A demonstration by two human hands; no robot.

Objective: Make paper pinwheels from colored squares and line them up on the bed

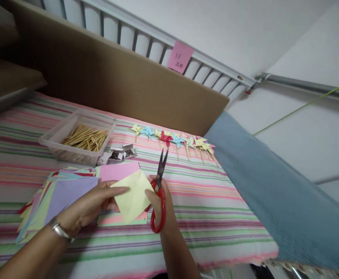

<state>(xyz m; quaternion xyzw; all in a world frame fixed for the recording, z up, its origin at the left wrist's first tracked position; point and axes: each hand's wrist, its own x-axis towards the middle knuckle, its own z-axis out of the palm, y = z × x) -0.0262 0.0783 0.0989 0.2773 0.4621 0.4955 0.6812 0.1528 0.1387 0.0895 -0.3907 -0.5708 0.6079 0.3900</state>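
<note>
A pale yellow paper square (pixel 133 197) is held up between both hands, a cut or crease showing near its top corner. My left hand (pixel 104 195) pinches its left side, thumb on top. On the other side, my right hand (pixel 158 197) grips the paper's right corner and also carries red-handled scissors (pixel 162 209), whose dark blades point up and away, slightly apart. Beneath the yellow square lie pink paper (pixel 118 171) and other coloured sheets. Left of them a fanned stack of coloured paper (pixel 70 193) rests on the striped cloth.
A clear plastic box (pixel 76 153) of wooden sticks (pixel 86 138) stands at the back left, beside small boxes of dark pins (pixel 123 154). Several finished paper pinwheels (pixel 177 140) lie in a row at the back. A brown board (pixel 123 81) rises behind the striped cloth (pixel 210 224).
</note>
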